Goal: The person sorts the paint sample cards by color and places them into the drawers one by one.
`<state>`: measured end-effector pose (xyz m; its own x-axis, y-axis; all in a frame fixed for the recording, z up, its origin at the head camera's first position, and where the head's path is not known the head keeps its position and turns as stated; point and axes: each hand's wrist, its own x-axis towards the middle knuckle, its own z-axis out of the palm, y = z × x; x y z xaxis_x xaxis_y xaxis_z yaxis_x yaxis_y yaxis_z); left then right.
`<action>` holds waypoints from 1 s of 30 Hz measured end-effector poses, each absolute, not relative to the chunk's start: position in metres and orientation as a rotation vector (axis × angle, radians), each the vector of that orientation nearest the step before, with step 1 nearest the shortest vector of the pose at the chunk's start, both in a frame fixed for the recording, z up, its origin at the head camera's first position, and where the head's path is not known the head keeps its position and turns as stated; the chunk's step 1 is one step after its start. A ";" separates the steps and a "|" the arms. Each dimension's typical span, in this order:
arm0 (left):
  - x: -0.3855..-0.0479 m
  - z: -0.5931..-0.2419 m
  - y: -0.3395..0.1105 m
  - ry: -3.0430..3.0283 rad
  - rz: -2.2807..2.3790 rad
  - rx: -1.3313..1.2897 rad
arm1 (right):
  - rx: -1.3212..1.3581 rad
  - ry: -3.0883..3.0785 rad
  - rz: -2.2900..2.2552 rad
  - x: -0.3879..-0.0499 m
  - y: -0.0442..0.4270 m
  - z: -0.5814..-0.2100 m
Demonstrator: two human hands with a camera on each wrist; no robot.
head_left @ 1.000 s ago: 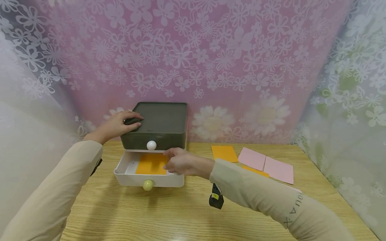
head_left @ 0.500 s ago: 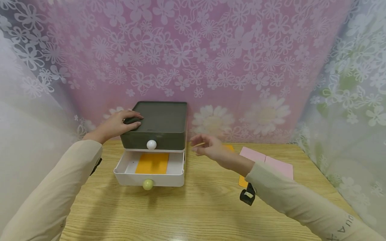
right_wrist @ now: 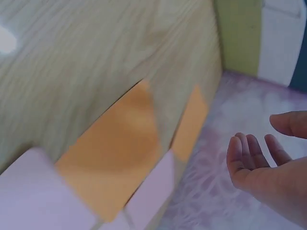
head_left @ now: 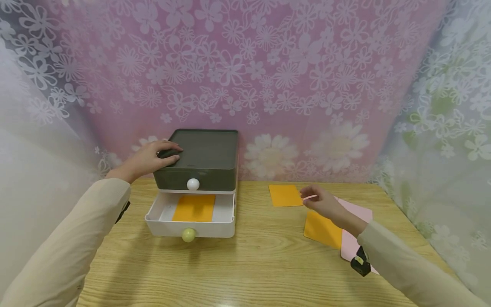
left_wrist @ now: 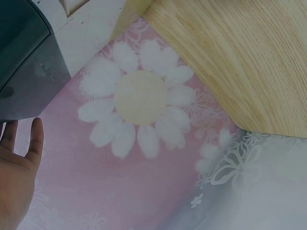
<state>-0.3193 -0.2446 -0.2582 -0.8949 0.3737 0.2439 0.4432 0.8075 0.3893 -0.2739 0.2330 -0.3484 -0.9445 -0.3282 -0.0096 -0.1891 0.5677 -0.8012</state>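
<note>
My left hand (head_left: 143,162) rests on the left edge of the dark lid (head_left: 209,147) of a small drawer unit, also visible in the left wrist view as a dark box corner (left_wrist: 38,76) by the fingertips. Below, a white drawer (head_left: 211,230) stands pulled out, an orange sheet (head_left: 193,209) lying flat inside. My right hand (head_left: 327,207) hovers over the cards at the right, fingers loosely bent. The right wrist view shows this hand (right_wrist: 273,172) empty, with an orange card (right_wrist: 115,153) and a pink card (right_wrist: 151,191) lying nearby.
An orange card (head_left: 285,196) lies at the table's back, another (head_left: 324,230) nearer the front. Pink cards (head_left: 358,209) lie right of them, partly behind the right hand and sleeve. A flowered cloth (head_left: 268,85) hangs behind the wooden table (head_left: 249,264).
My right hand has left the drawer and moved right, over the cards, uncovering the orange sheet's right side. The left hand and the drawer have stayed where they were.
</note>
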 end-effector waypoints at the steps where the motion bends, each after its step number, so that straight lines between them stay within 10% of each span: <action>1: -0.319 -0.258 -0.245 -2.840 -0.670 -0.644 | -0.427 2.660 -1.295 -0.275 0.240 -0.353; 30: -0.319 -0.256 -0.243 -2.862 -0.691 -0.606 | -0.590 2.974 -0.648 -0.261 0.302 -0.406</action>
